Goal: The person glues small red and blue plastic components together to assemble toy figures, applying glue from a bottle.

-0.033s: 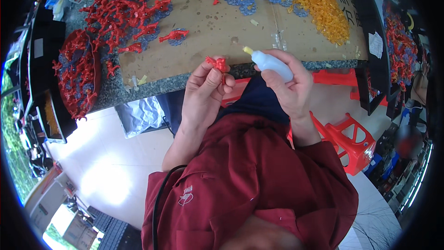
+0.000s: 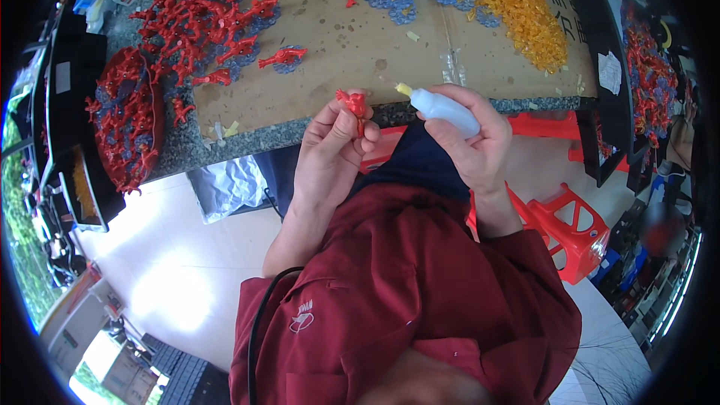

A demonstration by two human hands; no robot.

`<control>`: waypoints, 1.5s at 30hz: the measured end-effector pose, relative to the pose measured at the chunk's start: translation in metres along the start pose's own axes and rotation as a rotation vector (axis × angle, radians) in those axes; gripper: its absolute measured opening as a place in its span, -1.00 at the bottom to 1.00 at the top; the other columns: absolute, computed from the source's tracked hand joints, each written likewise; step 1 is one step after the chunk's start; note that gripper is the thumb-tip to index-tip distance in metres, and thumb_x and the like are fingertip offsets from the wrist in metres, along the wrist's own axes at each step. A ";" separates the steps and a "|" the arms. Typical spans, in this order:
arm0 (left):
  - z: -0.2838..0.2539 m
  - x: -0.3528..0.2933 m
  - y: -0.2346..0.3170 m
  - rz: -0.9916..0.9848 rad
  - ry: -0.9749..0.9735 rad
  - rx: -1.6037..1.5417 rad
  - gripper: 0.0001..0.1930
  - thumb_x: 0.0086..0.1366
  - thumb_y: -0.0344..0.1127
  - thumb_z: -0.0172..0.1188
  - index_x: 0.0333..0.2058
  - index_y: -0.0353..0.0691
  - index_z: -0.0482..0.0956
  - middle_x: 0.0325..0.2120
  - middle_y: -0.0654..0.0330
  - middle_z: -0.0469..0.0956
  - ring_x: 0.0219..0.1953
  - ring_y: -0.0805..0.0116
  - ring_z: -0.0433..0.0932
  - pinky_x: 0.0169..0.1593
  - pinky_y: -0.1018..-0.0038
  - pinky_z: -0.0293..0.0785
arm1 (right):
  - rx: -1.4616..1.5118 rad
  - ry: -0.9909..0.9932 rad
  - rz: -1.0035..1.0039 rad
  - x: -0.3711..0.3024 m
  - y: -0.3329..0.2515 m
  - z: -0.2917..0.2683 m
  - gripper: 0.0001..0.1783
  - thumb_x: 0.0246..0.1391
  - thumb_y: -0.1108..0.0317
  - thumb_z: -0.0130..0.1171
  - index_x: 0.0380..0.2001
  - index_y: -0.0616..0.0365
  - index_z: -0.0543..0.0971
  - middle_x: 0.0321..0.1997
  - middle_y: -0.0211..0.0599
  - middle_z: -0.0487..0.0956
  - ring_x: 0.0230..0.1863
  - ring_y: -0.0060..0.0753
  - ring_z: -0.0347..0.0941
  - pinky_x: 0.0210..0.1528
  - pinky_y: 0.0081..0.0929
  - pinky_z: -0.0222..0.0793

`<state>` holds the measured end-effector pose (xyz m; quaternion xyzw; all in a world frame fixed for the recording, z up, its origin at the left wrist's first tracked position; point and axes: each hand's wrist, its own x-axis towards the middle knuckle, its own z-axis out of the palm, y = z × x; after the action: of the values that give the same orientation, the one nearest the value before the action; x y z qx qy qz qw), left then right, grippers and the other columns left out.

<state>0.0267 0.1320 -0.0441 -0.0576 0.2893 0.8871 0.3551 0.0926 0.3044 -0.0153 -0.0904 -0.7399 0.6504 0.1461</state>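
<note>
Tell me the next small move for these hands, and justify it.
Probably ease the yellow nozzle of the white bottle toward the red figure: the right hand grips the bottle with its nozzle aimed roughly leftward, the left hand pinches the figure, and a gap separates nozzle and figure.

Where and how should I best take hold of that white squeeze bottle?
I'd hold the white squeeze bottle around its wide, rounded body, coming from the right, where your right grip sits. Its narrow yellow tip points left and slightly away from you, so that end is probably best left clear.
</note>
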 end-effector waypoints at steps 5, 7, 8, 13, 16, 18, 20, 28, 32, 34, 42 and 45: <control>0.001 0.001 0.003 -0.076 -0.041 -0.095 -0.64 0.27 -0.23 -0.01 -0.02 -0.28 0.32 -0.37 0.22 0.41 -0.39 0.47 0.38 -0.35 0.62 0.32 | -0.046 -0.027 -0.047 -0.005 -0.010 -0.004 -0.67 -0.13 0.45 0.27 -0.24 0.33 0.51 -0.36 -0.27 0.57 -0.36 -0.62 0.46 -0.33 -0.67 0.38; 0.001 0.001 0.002 -0.094 -0.043 -0.117 -0.62 0.27 -0.21 -0.01 0.00 -0.28 0.30 -0.37 0.22 0.40 -0.39 0.47 0.37 -0.35 0.61 0.30 | -0.011 -0.038 -0.052 -0.005 -0.011 -0.003 -0.67 -0.16 0.47 0.29 -0.25 0.33 0.52 -0.35 -0.26 0.57 -0.35 -0.61 0.47 -0.33 -0.67 0.39; -0.001 0.001 0.001 -0.097 -0.050 -0.136 -0.62 0.27 -0.21 -0.01 0.00 -0.27 0.30 -0.37 0.21 0.39 -0.40 0.47 0.36 -0.35 0.60 0.29 | -0.012 -0.020 -0.058 -0.005 -0.011 -0.002 -0.67 -0.18 0.47 0.30 -0.26 0.34 0.53 -0.35 -0.25 0.58 -0.36 -0.61 0.48 -0.34 -0.67 0.39; -0.001 0.000 0.002 -0.089 -0.055 -0.141 -0.63 0.27 -0.21 -0.02 0.00 -0.25 0.30 -0.37 0.20 0.38 -0.41 0.45 0.35 -0.36 0.61 0.28 | -0.080 -0.007 -0.136 -0.002 -0.011 -0.001 -0.67 -0.20 0.46 0.33 -0.29 0.34 0.54 -0.39 -0.23 0.58 -0.38 -0.57 0.51 -0.38 -0.67 0.41; -0.003 0.001 0.001 -0.084 -0.063 -0.128 -0.63 0.27 -0.22 -0.01 0.00 -0.25 0.31 -0.36 0.20 0.39 -0.41 0.46 0.35 -0.36 0.61 0.27 | -0.135 -0.023 -0.176 -0.001 -0.010 0.001 -0.67 -0.21 0.44 0.33 -0.31 0.35 0.54 -0.42 -0.21 0.58 -0.40 -0.55 0.51 -0.39 -0.67 0.41; -0.003 0.001 0.000 -0.088 -0.073 -0.125 -0.64 0.27 -0.22 -0.01 0.00 -0.24 0.31 -0.36 0.20 0.39 -0.41 0.46 0.35 -0.36 0.61 0.27 | -0.156 -0.021 -0.163 0.000 -0.011 0.001 -0.68 -0.21 0.44 0.33 -0.32 0.36 0.55 -0.43 -0.20 0.58 -0.41 -0.54 0.52 -0.41 -0.67 0.41; -0.005 0.001 0.000 -0.092 -0.073 -0.125 -0.63 0.27 -0.23 -0.01 0.00 -0.25 0.31 -0.36 0.20 0.39 -0.41 0.46 0.35 -0.36 0.61 0.27 | -0.155 -0.025 -0.150 0.000 -0.012 0.002 -0.68 -0.21 0.44 0.33 -0.32 0.36 0.55 -0.43 -0.20 0.58 -0.41 -0.54 0.52 -0.41 -0.67 0.41; -0.004 0.001 0.000 -0.107 -0.090 -0.109 -0.60 0.27 -0.22 -0.02 0.04 -0.27 0.27 -0.37 0.21 0.38 -0.42 0.46 0.35 -0.37 0.61 0.27 | -0.048 -0.017 -0.091 -0.002 -0.018 -0.002 -0.70 -0.20 0.46 0.32 -0.33 0.36 0.55 -0.43 -0.22 0.59 -0.40 -0.52 0.53 -0.40 -0.66 0.42; -0.002 0.001 -0.002 -0.118 -0.068 -0.086 -0.58 0.27 -0.23 -0.03 0.05 -0.28 0.26 -0.39 0.22 0.37 -0.42 0.46 0.35 -0.37 0.61 0.28 | -0.051 -0.043 -0.097 -0.002 -0.016 0.000 -0.70 -0.20 0.47 0.32 -0.33 0.37 0.55 -0.43 -0.20 0.59 -0.39 -0.51 0.53 -0.39 -0.64 0.43; -0.003 0.002 -0.002 -0.119 -0.070 -0.081 -0.59 0.27 -0.23 -0.03 0.05 -0.28 0.27 -0.40 0.22 0.36 -0.42 0.46 0.35 -0.37 0.61 0.28 | -0.049 -0.044 -0.097 -0.001 -0.016 -0.001 -0.70 -0.20 0.47 0.32 -0.33 0.37 0.55 -0.43 -0.19 0.59 -0.39 -0.50 0.53 -0.39 -0.64 0.43; -0.006 0.005 -0.003 -0.128 -0.109 -0.114 -0.61 0.27 -0.25 -0.03 0.04 -0.27 0.29 -0.39 0.22 0.37 -0.43 0.45 0.33 -0.36 0.60 0.27 | 0.043 -0.012 -0.054 -0.004 -0.011 -0.005 -0.69 -0.18 0.52 0.29 -0.28 0.35 0.53 -0.39 -0.26 0.58 -0.38 -0.59 0.49 -0.35 -0.68 0.40; -0.002 0.002 -0.002 -0.115 -0.094 -0.079 -0.65 0.28 -0.27 -0.03 0.01 -0.25 0.32 -0.39 0.22 0.37 -0.43 0.45 0.34 -0.36 0.59 0.27 | 0.212 0.083 0.003 0.004 -0.006 -0.004 -0.64 -0.19 0.55 0.28 -0.23 0.34 0.50 -0.33 -0.30 0.55 -0.32 -0.64 0.45 -0.28 -0.68 0.37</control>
<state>0.0264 0.1337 -0.0476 -0.0464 0.2332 0.8777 0.4162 0.0908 0.3087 -0.0088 -0.1026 -0.6600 0.7210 0.1845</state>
